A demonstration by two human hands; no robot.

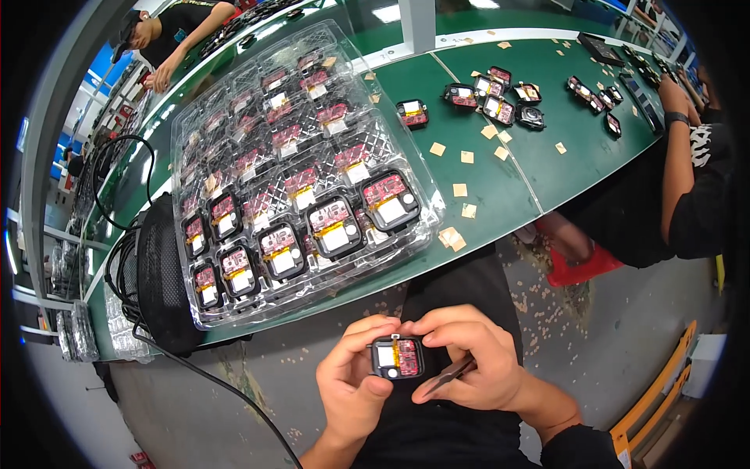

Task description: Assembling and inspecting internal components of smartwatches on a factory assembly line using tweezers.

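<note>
Over the lap (445, 438), the left hand (351, 379) is pinching the case (397, 357) while the right hand (484, 363) is steadying it and clasping tweezers (451, 377), seemingly adjusting its parts, the next move likely requiring stillness.

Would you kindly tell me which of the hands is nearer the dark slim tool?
Right: the right hand holds the dark slim tool; the left hand is left of it, apart.
</note>
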